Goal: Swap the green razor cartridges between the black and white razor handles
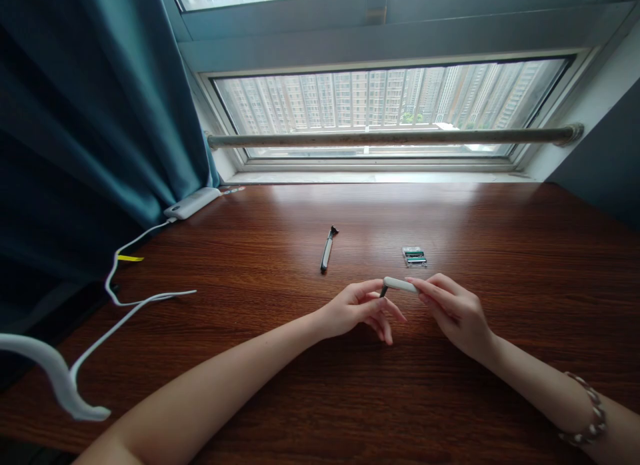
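Both my hands meet over the middle of the wooden table (280,385). My right hand (457,312) pinches a small white razor handle (400,284) by its right end. My left hand (360,310) has its fingers curled at the handle's dark left tip, touching it. A second razor (327,249), grey with a black head, lies alone farther back on the table. A small clear case of blade cartridges (415,256) with green strips sits just beyond my right hand.
A white power bank (193,202) lies at the back left with a white cable (125,298) trailing toward the near left edge. A teal curtain (85,118) hangs on the left. A window with a metal rail (390,138) runs along the back.
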`<state>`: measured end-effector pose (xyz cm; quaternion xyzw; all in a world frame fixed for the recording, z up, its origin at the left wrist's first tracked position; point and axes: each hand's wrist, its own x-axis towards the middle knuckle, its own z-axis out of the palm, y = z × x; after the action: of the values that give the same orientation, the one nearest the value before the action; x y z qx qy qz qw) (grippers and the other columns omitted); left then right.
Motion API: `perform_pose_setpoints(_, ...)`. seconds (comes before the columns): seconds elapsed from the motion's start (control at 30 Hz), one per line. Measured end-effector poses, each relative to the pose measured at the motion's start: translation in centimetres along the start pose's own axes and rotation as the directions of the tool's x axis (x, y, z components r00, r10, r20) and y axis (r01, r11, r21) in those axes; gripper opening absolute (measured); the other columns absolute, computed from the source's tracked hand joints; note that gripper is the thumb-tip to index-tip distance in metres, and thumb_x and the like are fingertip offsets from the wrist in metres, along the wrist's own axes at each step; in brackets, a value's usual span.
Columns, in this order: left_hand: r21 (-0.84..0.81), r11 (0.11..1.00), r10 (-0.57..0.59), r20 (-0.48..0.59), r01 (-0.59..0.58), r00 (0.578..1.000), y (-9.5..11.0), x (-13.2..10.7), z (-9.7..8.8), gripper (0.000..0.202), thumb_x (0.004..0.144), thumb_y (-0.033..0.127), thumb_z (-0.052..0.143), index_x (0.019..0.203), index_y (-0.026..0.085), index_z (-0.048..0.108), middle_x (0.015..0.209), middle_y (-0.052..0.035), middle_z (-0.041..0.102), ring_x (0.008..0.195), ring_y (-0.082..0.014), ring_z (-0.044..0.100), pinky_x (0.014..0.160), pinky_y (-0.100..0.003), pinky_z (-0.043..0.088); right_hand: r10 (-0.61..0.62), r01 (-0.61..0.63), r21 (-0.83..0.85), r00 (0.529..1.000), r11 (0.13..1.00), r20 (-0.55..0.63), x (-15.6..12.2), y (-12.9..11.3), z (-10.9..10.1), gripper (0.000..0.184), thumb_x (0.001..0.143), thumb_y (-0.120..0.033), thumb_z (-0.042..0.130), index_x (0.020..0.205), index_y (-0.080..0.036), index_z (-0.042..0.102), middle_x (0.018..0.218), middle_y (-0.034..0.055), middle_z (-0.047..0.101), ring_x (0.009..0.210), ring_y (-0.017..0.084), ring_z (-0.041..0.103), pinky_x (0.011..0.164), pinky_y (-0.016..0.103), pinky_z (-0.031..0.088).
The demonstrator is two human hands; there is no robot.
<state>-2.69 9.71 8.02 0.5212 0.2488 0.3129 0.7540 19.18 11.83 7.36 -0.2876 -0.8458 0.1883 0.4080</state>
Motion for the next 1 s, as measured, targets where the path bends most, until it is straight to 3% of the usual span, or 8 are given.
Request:
perform_pose_setpoints(0.2,0.06,0.998,0.034,-0.035,-0.032,0.999,-0.3,0.26,-0.2,0.04,0.084,0.038,0.045,0.117,0.016,0.043,0.074,-0.0054,0.057,0.048,-0.0095,0.055,0.045,-0.019,0.041,-0.057,0.057,0.0,0.998,0.998,0.005,-0.06,-0.08,-0.17,0.041,0.082,-0.007,0.046,0.12,-0.023,0.05,0.083,0.0057,0.053,0.072,0.014,0.05,0.06,0.025,0.042)
perform_pose_setpoints(0.4,-0.004,0.997,0.081,-0.024,-0.081,0.996,-0.4,0.52,-0.24,0.043,0.081,0.035,0.051,0.117,0.014,0.042,0.09,-0.012,0.058,0.058,-0.0119,0.058,0.051,-0.022,0.044,-0.093,0.094,-0.01,0.994,0.996,0.059,-0.03,-0.03,-0.26,0.041,0.081,-0.008,0.045,0.119,-0.023,0.05,0.08,0.005,0.052,0.07,0.014,0.049,0.06,0.026,0.042)
perform_pose_setpoints(0.63,-0.075,0.983,0.159,-0.111,-0.168,0.981,-0.47,0.43,-0.18,0.039,0.075,0.023,0.061,0.105,0.018,0.037,0.113,-0.0158,0.052,0.078,-0.0207,0.063,0.069,-0.036,0.048,-0.093,0.093,0.008,0.988,0.996,0.124,0.09,-0.34,-0.27,0.042,0.083,-0.009,0.043,0.122,-0.022,0.047,0.077,0.005,0.051,0.068,0.014,0.047,0.059,0.027,0.04)
perform_pose_setpoints(0.83,-0.057,0.982,0.169,-0.129,-0.178,0.977,-0.1,0.21,0.15,0.038,0.07,0.015,0.065,0.094,0.016,0.035,0.108,-0.0147,0.055,0.086,-0.0234,0.062,0.082,-0.042,0.044,-0.078,0.083,-0.038,0.99,0.996,0.117,0.11,0.01,-0.12,0.04,0.084,-0.012,0.043,0.121,-0.023,0.049,0.076,0.0042,0.052,0.068,0.014,0.048,0.059,0.027,0.041)
perform_pose_setpoints(1.0,-0.076,0.982,0.162,-0.121,-0.172,0.979,-0.02,0.2,0.27,0.04,0.067,0.01,0.067,0.087,0.018,0.033,0.109,-0.0125,0.055,0.092,-0.0247,0.06,0.085,-0.045,0.041,-0.023,0.024,-0.07,0.999,0.997,0.026,-0.02,0.16,-0.06,0.036,0.083,-0.011,0.044,0.117,-0.022,0.052,0.079,0.0047,0.053,0.071,0.015,0.049,0.061,0.027,0.041)
